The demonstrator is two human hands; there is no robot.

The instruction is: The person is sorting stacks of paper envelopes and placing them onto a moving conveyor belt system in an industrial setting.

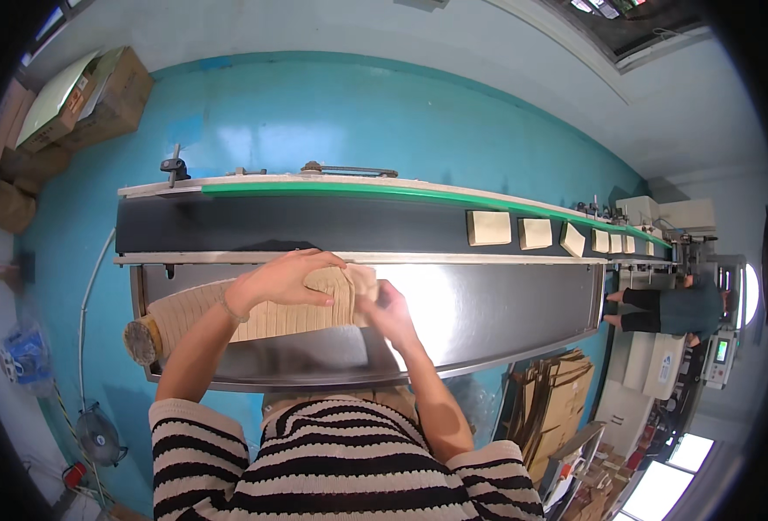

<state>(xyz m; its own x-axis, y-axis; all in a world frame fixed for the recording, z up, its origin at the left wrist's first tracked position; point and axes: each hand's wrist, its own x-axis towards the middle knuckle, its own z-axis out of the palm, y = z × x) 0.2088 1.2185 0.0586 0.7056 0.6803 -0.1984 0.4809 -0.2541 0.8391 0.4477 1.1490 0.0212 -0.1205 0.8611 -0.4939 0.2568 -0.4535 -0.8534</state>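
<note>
**Head view: both hands on a stack of flat tan pieces at the steel worktop**

Head camera looks down over my striped black-and-white sleeves (340,469) to a long, shiny stainless-steel worktop (506,304) that curves with the lens.

- Long stack of thin tan cardboard-coloured flat pieces (201,317), packed face to face like a loaf, lies on its side along the left half of the worktop. Its left end overhangs near the worktop's left edge; its right end sits between my hands.
- My left hand (284,278) lies over the top of the stack's right end, fingers curled down the far side. Grip closed on the stack.
- My right hand (388,311) presses against the right end of the stack, fingers wrapped on the last pieces. Grip also clamped on the stack.
- The two hands are just beside each other, almost touching.

Behind the worktop, running parallel: a black conveyor belt (314,226) with a green far rail (358,188). On its right stretch, a row of pale tan square flat pieces (488,227) lying singly, spaced apart, shrinking toward the far right.

Around: teal painted floor (332,113); brown cardboard boxes (80,100) stacked at upper left; flattened cardboard sheets (558,391) leaning below the worktop's right end; another person in dark clothing (671,308) standing at the far right near pale machinery.
</note>
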